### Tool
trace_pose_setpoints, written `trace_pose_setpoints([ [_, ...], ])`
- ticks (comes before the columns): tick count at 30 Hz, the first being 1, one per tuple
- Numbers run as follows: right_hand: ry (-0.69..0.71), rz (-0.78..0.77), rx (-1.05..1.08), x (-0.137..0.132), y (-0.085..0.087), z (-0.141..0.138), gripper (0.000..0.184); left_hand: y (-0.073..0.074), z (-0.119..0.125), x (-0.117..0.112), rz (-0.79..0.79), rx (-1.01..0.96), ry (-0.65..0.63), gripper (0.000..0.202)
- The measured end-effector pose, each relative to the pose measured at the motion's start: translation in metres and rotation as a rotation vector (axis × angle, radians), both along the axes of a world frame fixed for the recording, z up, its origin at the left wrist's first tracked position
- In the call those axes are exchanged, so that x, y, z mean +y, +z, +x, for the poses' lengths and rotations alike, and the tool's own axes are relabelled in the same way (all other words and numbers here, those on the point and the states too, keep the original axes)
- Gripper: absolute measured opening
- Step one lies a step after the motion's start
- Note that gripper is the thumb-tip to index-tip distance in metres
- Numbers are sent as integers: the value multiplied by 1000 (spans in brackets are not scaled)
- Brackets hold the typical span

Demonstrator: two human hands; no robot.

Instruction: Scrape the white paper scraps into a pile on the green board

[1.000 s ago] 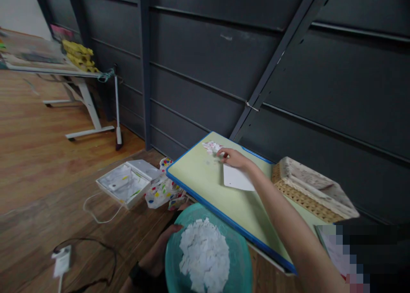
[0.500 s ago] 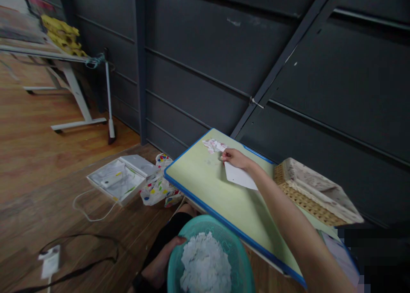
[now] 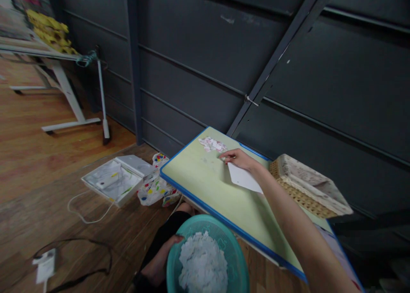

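My left hand (image 3: 163, 259) is closed on the rim of a teal plastic mesh basket (image 3: 238, 263), thumb over the edge. A heap of torn white paper scraps (image 3: 203, 263) fills much of its bottom. Over the low table (image 3: 198, 184) reaches my right hand (image 3: 238, 158), with a flat white card (image 3: 244, 178) held under the palm; the fingers gripping it are partly hidden. Thumb and index finger point left, just short of a small pile of white and pinkish paper scraps (image 3: 212, 144) near the far left corner of the tabletop.
A cloth-lined wicker basket (image 3: 304, 194) sits at the table's right end. On the floor to the left lie an open white box (image 3: 115, 180), a dotted plastic bag (image 3: 156, 188) and a white plug with cable (image 3: 46, 265). A dark panel wall (image 3: 192, 49) stands behind.
My right hand, with the white card, has drawn back slightly to the right, away from the scrap pile, which now shows more fully. My left hand keeps its grip. The whole view has shifted slightly.
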State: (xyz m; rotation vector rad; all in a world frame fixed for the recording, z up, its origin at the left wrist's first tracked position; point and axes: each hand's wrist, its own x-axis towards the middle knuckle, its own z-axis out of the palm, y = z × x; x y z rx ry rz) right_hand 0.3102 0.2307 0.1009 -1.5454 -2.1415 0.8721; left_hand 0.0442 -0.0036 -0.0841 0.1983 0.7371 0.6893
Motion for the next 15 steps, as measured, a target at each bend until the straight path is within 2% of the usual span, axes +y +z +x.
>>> trace_pose_setpoints([
  [5,-24,-54,20,-3,2,1,25,4,1,2,12,82,-36,26],
  [15,-71,-110,58,-8,7,-6,18,1,0,3,-36,25,-76,28],
])
